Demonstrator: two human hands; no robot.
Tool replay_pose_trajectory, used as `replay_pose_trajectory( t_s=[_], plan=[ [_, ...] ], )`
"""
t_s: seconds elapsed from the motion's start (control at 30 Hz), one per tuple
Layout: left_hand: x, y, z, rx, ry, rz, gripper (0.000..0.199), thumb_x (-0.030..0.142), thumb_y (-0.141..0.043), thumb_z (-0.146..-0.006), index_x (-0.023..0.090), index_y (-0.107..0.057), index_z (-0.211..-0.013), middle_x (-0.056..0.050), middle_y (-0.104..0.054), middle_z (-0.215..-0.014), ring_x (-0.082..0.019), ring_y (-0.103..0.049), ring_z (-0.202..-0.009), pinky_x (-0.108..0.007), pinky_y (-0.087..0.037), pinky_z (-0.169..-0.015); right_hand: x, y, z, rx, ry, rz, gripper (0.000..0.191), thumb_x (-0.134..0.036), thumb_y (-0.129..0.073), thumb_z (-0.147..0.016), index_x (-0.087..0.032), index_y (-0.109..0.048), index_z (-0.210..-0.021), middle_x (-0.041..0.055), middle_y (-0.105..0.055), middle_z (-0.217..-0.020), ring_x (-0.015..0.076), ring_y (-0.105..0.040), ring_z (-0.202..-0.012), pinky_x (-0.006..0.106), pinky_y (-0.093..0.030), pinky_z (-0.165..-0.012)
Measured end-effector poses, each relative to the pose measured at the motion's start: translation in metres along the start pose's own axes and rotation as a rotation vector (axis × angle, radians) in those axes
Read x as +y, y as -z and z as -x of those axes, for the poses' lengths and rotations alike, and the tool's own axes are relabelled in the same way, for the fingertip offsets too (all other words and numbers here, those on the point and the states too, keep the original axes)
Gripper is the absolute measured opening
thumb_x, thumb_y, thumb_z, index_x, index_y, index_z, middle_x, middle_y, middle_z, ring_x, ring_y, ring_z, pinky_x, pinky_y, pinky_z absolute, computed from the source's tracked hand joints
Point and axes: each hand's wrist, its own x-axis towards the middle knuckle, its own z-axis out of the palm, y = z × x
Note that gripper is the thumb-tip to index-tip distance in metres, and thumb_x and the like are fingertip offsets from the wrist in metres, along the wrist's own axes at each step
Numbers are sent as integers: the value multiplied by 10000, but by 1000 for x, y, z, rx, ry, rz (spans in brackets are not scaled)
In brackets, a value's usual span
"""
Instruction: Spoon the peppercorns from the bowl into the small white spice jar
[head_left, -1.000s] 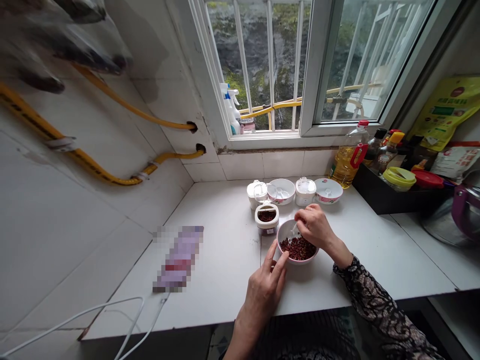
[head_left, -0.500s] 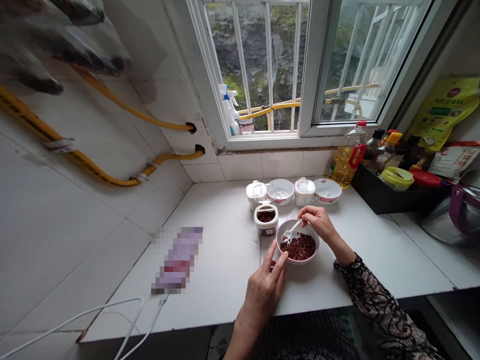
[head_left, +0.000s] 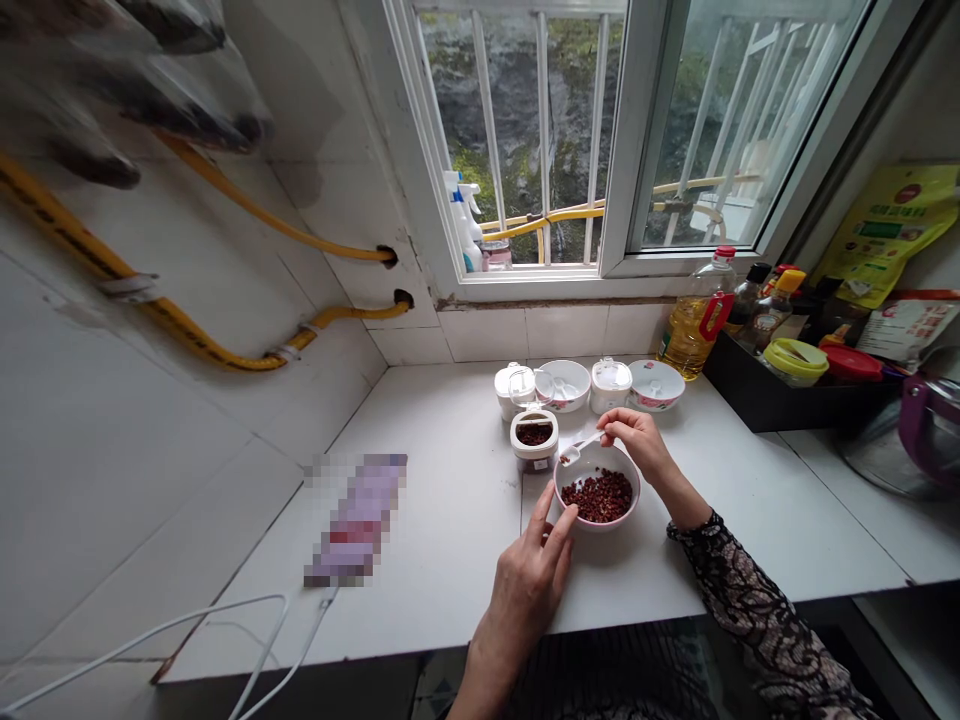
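Note:
A white bowl with a pink rim (head_left: 636,490) stands on the counter, partly filled with dark red peppercorns (head_left: 600,497). My left hand (head_left: 525,575) holds the bowl at its near left side, one fingertip at the rim. Between the fingertips of my right hand (head_left: 636,440) is the handle of a small white spoon (head_left: 572,455). The spoon's head, carrying a few peppercorns, is over the bowl's far left rim. Just beyond it stands a seasoning jar (head_left: 534,460) with its lid raised and dark contents showing.
Behind the bowl are two white lidded jars (head_left: 514,392) (head_left: 610,385) and two flowered bowls (head_left: 562,388) (head_left: 657,388). An oil bottle (head_left: 691,325) and a black box of condiments (head_left: 780,395) stand at right. A blurred purple object (head_left: 360,520) with a white cable lies left.
My right hand has lifted the spoon from the peppercorns and shifted its head left and up to the bowl's far rim. My left hand stays at the bowl.

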Motion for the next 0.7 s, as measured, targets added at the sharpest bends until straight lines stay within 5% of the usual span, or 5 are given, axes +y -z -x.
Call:
replay_pose_trajectory(
  t_s=[0.1, 0.23, 0.43, 0.6, 0.7],
  plan=[
    [0, -1, 0, 5, 0, -4, 321, 147, -430, -990, 158, -521, -1298, -232, -509, -1416, -136, -707, -794, -230, -572, -618, -5, -9, -1, 55, 124, 40, 129, -286, -568, -725, -183, -642, -750, 7, -660, -625, 161, -613, -608, 301, -485, -661],
    [-1, 0, 0, 4, -5, -14, 321, 149, -422, -994, 160, -527, -1297, -229, -518, -1407, -139, -708, -810, -230, -573, -619, -9, -25, 5, 124, 480, 297, 138, -254, -520, -884, -196, -645, -882, 45, -715, -772, 201, -653, -754, 351, -483, -759],
    [0, 0, -1, 19, -15, -23, 318, 151, -421, -995, 149, -532, -1293, -239, -522, -1398, -136, -708, -797, -230, -577, -639, -12, -34, 14, 51, 939, 689, 203, -123, -453, -941, -204, -634, -899, 47, -720, -805, 202, -613, -763, 395, -435, -862],
    [-1, 0, 0, -8, -2, -14, 336, 144, -422, -990, 163, -511, -1314, -231, -508, -1418, -145, -711, -818, -236, -580, -638, -17, -8, 14, 174, 854, 644, 147, -148, -502, -893, -216, -622, -842, 18, -687, -721, 206, -600, -726, 374, -435, -822],
    [-1, 0, 0, -16, 7, -5, 357, 145, -427, -986, 178, -490, -1336, -221, -492, -1440, -146, -710, -830, -245, -586, -662, -11, 6, 12, 132, 704, 738, 159, -142, -503, -818, -223, -627, -760, 18, -676, -682, 209, -597, -710, 374, -422, -840]
  ],
)
